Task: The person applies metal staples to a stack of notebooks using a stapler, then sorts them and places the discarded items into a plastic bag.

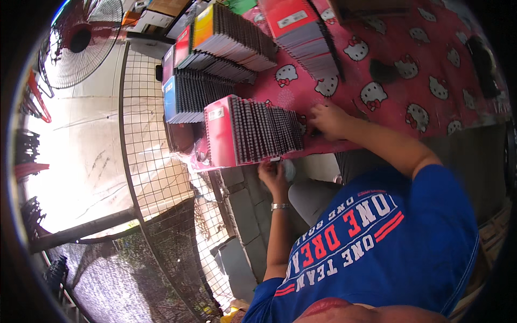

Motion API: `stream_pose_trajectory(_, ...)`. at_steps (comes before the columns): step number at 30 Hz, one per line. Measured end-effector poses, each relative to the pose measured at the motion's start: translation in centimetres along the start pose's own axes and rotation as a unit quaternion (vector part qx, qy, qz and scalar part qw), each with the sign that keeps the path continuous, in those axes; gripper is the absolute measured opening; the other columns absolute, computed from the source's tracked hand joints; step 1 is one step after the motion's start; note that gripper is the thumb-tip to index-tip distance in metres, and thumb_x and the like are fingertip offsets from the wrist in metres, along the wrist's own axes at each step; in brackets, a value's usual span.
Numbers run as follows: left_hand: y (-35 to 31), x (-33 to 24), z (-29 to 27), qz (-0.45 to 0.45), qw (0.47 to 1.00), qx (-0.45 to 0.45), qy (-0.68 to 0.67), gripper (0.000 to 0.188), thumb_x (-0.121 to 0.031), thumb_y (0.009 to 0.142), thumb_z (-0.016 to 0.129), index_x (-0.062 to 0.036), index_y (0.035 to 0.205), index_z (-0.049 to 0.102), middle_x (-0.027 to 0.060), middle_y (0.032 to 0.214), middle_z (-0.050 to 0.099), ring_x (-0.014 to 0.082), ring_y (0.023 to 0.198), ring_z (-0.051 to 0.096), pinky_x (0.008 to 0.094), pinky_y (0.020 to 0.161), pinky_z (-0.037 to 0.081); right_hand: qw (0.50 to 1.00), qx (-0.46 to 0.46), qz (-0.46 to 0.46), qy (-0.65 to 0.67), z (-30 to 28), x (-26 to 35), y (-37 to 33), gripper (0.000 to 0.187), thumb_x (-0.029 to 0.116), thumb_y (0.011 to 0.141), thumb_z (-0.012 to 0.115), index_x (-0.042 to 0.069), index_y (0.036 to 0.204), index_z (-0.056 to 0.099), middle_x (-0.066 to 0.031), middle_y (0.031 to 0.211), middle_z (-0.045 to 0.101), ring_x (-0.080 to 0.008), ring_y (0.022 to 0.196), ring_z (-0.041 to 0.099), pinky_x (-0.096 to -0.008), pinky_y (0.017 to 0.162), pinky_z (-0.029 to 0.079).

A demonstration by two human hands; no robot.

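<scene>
A row of spiral notebooks with a red front cover stands at the table's near edge. My left hand is just below that edge, under the row, its fingers bent together. A small white piece shows at its fingertips, and a pale rounded thing is beside it; whether I hold either is unclear. To the right of the row, my right hand rests low over the table, fingers curled down close to the last notebook. Whatever those fingers grip is hidden.
More spiral notebooks stand behind in rows: blue-covered, yellow-covered and red-covered. A pink cat-patterned cloth covers the table. At the left are a fan and a wire grid. A dark round object lies farther right.
</scene>
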State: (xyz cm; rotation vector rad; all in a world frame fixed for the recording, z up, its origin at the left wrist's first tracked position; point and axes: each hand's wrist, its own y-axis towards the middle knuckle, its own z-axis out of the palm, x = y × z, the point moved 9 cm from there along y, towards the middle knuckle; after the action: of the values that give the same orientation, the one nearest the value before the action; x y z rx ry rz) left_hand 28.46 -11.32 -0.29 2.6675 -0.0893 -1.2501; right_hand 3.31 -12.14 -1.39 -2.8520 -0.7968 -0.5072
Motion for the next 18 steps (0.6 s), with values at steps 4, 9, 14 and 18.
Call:
stream_pose_trajectory(4,0.0,2.3,3.1,0.029,0.974,0.036,0.221,0.056,-0.037,0.065,0.086,-0.0078,0.106,0.061,0.0088,0.099,0.06,0.0331,0.098,0.054,0.0459,0.083,0.041,0.952,-0.186,0.116,0.214,-2.0,1.1,-0.4,0.046,0.03,0.09,0.058,0.0,0.125,0.057,-0.0165,0.112,0.058,-0.0357,0.111,0.054,-0.0436,0.097,0.042)
stream_pose_trajectory(9,2.0,0.3,3.5,0.102,0.965,0.052,0.234,0.049,-0.035,0.064,0.083,-0.0096,0.102,0.066,0.0073,0.101,0.065,0.0299,0.1,0.058,0.0437,0.079,0.04,0.786,-0.235,0.181,0.543,4.1,1.3,2.3,0.055,0.04,0.095,0.054,0.005,0.137,0.045,-0.0279,0.123,0.046,-0.0393,0.118,0.046,-0.0433,0.099,0.042)
stream_pose_trajectory(14,4.7,4.2,4.0,0.022,0.971,0.113,0.211,0.028,-0.016,0.067,0.069,-0.0106,0.094,0.067,0.0082,0.095,0.066,0.03,0.097,0.059,0.0426,0.076,0.041,0.638,-0.226,0.302,0.671,3.4,1.2,3.4,0.059,0.044,0.095,0.052,0.008,0.14,0.043,-0.0323,0.127,0.042,-0.0399,0.116,0.045,-0.0444,0.102,0.039)
stream_pose_trajectory(18,8.7,3.6,5.0,0.023,0.961,0.081,0.263,0.025,-0.024,0.073,0.069,-0.0039,0.086,0.062,0.0128,0.094,0.063,0.0374,0.101,0.055,0.0491,0.085,0.041,0.785,-0.257,0.242,0.509,5.5,-2.1,8.4,0.053,0.039,0.096,0.051,0.01,0.14,0.044,-0.0329,0.134,0.039,-0.0435,0.118,0.042,-0.048,0.102,0.038)
